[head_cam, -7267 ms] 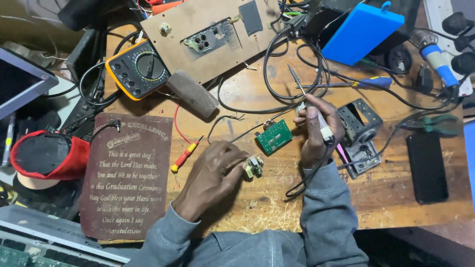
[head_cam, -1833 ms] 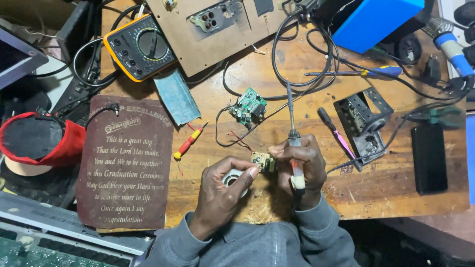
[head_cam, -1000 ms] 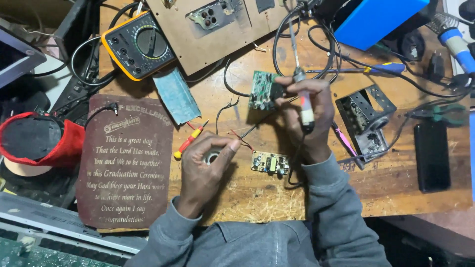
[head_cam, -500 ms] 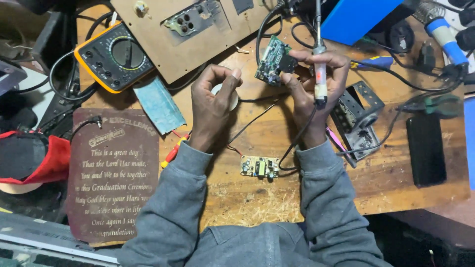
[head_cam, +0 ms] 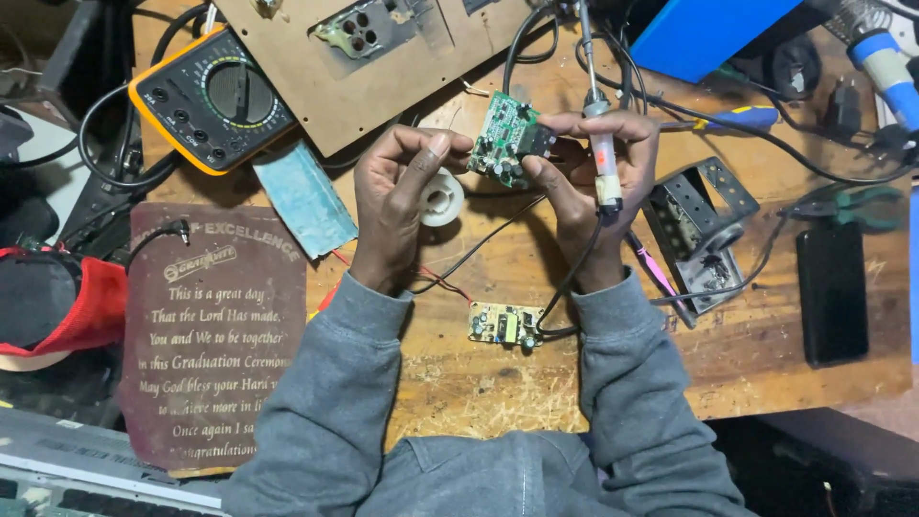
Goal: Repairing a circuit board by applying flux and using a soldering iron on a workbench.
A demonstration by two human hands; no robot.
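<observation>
Now both hands are raised to the far half of the wooden workbench point(head_cam: 842, 383), where seven seconds ago they lay low near its front edge, the green board flat on the wood. The biggest change is that lift: the green circuit board point(head_cam: 504, 139) is off the bench and held in the air between the two hands, tilted, its component side toward the camera. The right hand point(head_cam: 593, 182) pinches the board's right edge with thumb and forefinger, while its other fingers are curled shut around the soldering iron point(head_cam: 603, 163), which stands upright with its tip pointing away, clear of the board. The left hand point(head_cam: 397, 196) is half closed about a white solder spool point(head_cam: 442, 198), its fingertips just touching the board's left edge. Half a second ago the hands were already close to this pose, so the board now looks brought up for a close look or for steadying, not for a joint, judging by the iron tip standing away from it. The small yellow circuit board point(head_cam: 504, 325), held near the chest two seconds ago, now lies on the bench between the forearms, wires trailing from it. Farther off, the yellow multimeter point(head_cam: 211, 96), the metal bracket point(head_cam: 704, 225) and the dark plaque point(head_cam: 215, 335) lie untouched.
</observation>
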